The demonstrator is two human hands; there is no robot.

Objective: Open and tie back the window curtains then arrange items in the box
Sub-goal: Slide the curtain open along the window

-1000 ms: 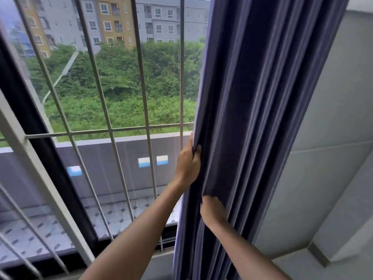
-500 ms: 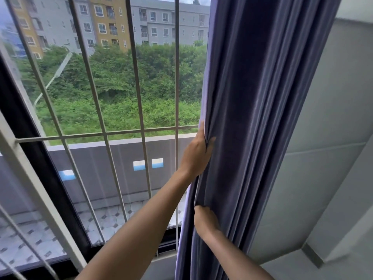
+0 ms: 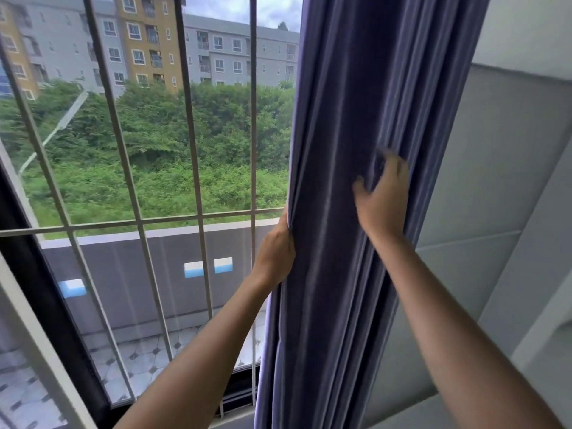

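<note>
Curtain-gathering step, judged from the folds: purple curtain (image 3: 365,212) bunched into a thick column at the right edge of the window (image 3: 154,181), glass and white bars (image 3: 192,134) uncovered to the left. Left hand (image 3: 275,252) gripping the curtain's left edge, fingers tucked behind the cloth. Right hand (image 3: 382,196) higher on the front folds, fingers spread and curling in — blurred, so grip uncertain. Hands apart across the bundle's width. Compared with half a second back: right hand up from below the left to above it. Next, probably — closing both hands round the column, then finding a tie-back; none visible, nor the box.
</note>
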